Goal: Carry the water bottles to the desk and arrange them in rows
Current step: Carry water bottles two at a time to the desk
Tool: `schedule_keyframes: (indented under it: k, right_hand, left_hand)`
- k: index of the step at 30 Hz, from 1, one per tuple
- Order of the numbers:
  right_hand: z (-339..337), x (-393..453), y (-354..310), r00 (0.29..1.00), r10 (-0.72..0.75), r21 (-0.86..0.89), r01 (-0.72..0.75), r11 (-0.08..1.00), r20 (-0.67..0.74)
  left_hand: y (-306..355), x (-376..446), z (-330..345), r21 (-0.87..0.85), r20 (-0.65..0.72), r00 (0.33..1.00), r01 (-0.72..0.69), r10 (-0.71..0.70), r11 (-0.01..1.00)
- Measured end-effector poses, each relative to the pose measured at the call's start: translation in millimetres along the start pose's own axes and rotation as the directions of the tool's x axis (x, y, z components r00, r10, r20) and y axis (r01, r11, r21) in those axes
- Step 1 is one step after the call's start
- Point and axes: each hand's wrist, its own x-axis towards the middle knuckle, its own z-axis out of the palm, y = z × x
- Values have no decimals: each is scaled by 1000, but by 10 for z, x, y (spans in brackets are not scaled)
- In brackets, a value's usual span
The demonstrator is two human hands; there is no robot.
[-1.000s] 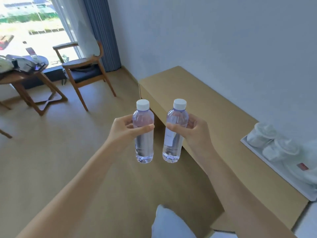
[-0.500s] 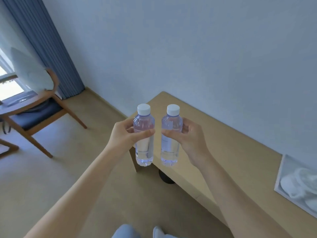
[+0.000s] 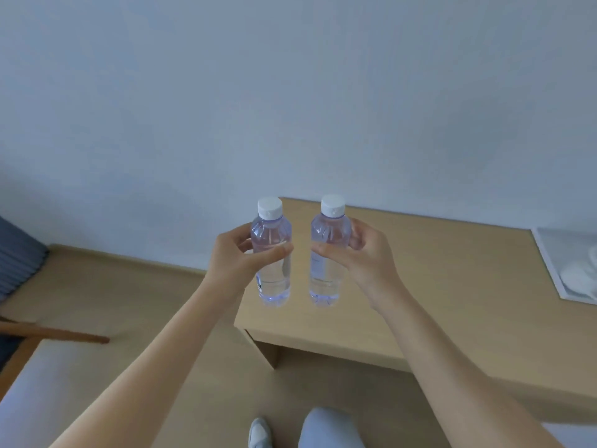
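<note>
- Left hand (image 3: 237, 257) has a small clear water bottle, call it the left bottle (image 3: 272, 253). Thumb is across the front, fingers curl round the back, grip sits on the upper half.
- Right hand (image 3: 361, 258) is doing the same thing with the right bottle (image 3: 328, 250): thumb in front, fingers wrapped behind.
- Both bottles are upright with white caps on and look pretty much full. They're side by side with a small gap, not touching each other.
- They're held up in the air above the left end of the light wood table (image 3: 436, 286), so neither one is set down yet. The left bottle hangs right about over the table's left edge.
- Off to the right of the right hand, at the far right of the table, there's a white tray (image 3: 549, 263) with something white in it; it's cut off by the frame so I can't tell what.
- Left of the left hand, well away: a bit of blue curtain (image 3: 17, 253) and a wooden chair leg (image 3: 64, 334) on the floor.
- Below the hands you can see the person's knee (image 3: 329, 428) and a shoe (image 3: 260, 433).
</note>
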Motion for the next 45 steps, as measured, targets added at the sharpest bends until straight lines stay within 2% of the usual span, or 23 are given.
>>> schedule_keyframes:
  k: [6, 16, 23, 32, 37, 45]
  right_hand:
    - [102, 342, 111, 994, -1, -10, 0, 1000, -111]
    - [57, 1180, 437, 996, 12, -23, -15, 1000, -93]
    - [84, 1845, 715, 988, 48, -67, -59, 996, -150]
    - [214, 2412, 1222, 973, -42, -98, 19, 995, -228]
    - [282, 2613, 1355, 962, -84, -88, 63, 994, -262]
    - [464, 2795, 1370, 942, -137, -102, 110, 989, -306]
  left_hand:
    - [-94, 567, -157, -22, 106, 994, -25, 27, 999]
    - [-489, 1478, 45, -37, 73, 997, -27, 29, 999]
    - [-773, 2114, 144, -27, 66, 997, -23, 25, 999]
    - [-1170, 2743, 312, -33, 47, 998, -45, 46, 998]
    - [-1307, 2944, 332, 17, -86, 995, -55, 56, 998]
    - [-1338, 3084, 295, -45, -167, 984, -75, 66, 996]
